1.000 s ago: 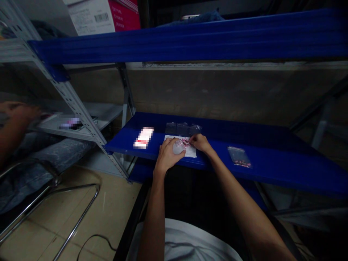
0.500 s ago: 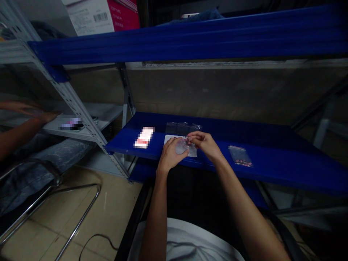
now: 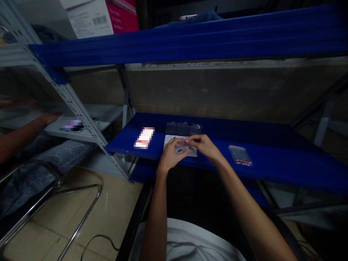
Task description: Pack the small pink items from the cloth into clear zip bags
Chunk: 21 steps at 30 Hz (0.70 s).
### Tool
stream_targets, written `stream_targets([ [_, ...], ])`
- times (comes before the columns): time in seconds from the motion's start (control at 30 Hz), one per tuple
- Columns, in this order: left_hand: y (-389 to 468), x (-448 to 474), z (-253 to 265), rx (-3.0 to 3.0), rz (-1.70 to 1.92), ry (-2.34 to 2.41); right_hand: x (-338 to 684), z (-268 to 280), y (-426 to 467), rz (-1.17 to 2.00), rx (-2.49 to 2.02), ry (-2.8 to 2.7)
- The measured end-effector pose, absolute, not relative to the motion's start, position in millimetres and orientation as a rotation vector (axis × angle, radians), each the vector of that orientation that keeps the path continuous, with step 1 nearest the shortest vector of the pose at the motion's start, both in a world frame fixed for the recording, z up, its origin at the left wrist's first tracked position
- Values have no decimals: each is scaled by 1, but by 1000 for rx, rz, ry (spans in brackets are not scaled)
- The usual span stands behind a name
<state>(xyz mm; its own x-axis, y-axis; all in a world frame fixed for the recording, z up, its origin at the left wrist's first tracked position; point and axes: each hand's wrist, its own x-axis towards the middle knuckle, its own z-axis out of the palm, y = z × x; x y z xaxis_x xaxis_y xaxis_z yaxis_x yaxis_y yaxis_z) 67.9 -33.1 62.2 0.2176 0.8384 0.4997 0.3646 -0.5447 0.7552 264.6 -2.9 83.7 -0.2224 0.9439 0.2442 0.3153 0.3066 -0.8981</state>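
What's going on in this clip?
A person's left hand holds what looks like a clear plastic bag over a white sheet on the blue shelf. The right hand is at the bag's upper edge; whatever it pinches is too small to tell. Three more clear bags lie behind the sheet; another bag, holding small pinkish pieces, lies to the right.

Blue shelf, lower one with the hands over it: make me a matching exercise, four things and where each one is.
1. row of clear bags
2. bright pixelated rectangle
3. white sheet
4. bag of pink pieces

A. left of the left hand
B. right of the right hand
C. farther back than both hands
D. partly covered by both hands

Pairs: 1-C, 2-A, 3-D, 4-B
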Motion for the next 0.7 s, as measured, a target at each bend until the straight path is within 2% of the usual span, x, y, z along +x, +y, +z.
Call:
stream_targets([
  [0.2,-33,65,65,1870,1276,1160,288,58,24,446,-1595,-1831],
  [0.3,-34,66,66,1782,1261,1148,291,43,32,338,-1714,-1943],
  [0.57,-32,65,67,1650,1230,1113,294,38,34,336,-1730,-1962],
  [0.7,-29,64,63,1637,1205,1064,292,55,26,529,-1574,-1810],
])
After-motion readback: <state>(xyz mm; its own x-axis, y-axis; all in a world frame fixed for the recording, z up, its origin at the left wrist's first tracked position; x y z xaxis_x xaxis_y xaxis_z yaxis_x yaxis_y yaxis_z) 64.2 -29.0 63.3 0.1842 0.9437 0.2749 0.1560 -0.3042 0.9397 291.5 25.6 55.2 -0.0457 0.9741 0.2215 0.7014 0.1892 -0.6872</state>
